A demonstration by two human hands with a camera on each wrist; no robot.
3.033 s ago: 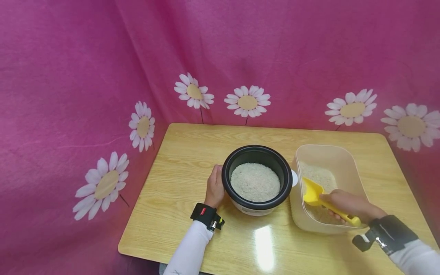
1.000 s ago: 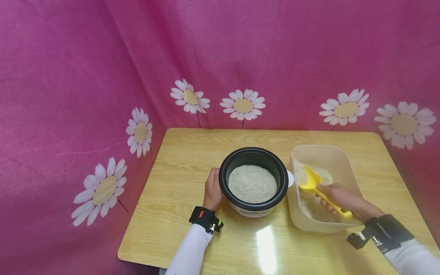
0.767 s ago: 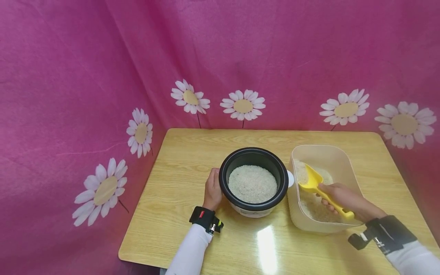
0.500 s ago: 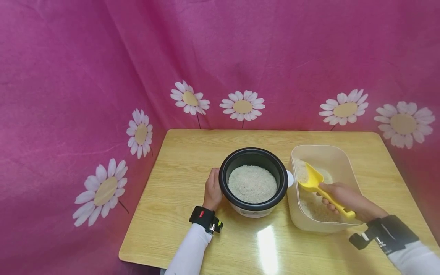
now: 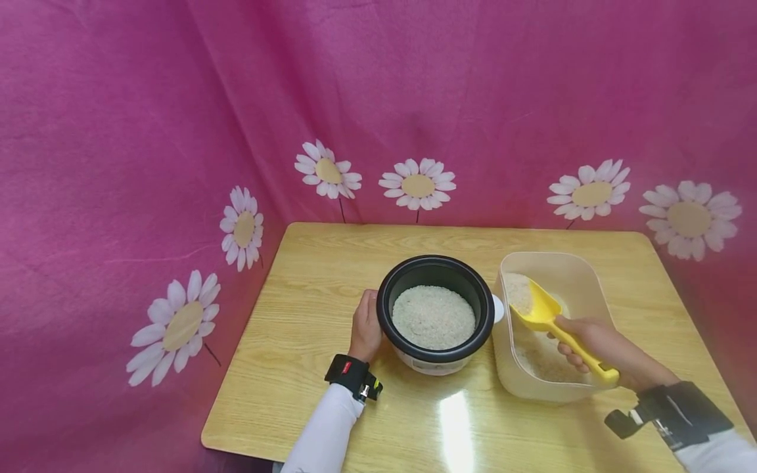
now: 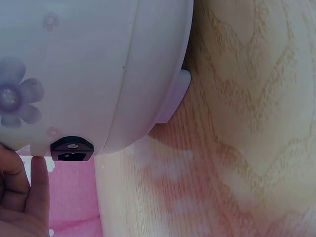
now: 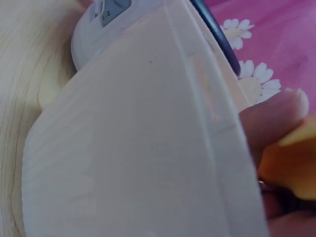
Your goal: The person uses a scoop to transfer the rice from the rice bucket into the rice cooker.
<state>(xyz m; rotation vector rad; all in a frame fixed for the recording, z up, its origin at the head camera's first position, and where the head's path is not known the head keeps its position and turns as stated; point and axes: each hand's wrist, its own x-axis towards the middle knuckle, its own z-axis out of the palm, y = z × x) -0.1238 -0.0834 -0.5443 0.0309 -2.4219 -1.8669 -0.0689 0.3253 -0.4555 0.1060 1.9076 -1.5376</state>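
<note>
A rice cooker with a black inner pot stands on the table, white rice levelled inside it. My left hand holds its left side; in the left wrist view bent fingers meet the flowered body beside a black power socket. Right of the cooker sits a beige rice bin, rice in its bottom. Over the bin, my right hand grips a yellow scoop by its handle. A heap of rice fills the scoop's mouth, which points toward the bin's far-left corner.
The wooden table meets a pink curtain printed with daisies at its back and sides. A white side handle of the cooker sits right against the bin's left wall.
Three seconds ago the scoop pointed left across the bin. Since then it has turned up toward the far-left corner, and lately shifted slightly right with rice in it. The left hand keeps its hold.
</note>
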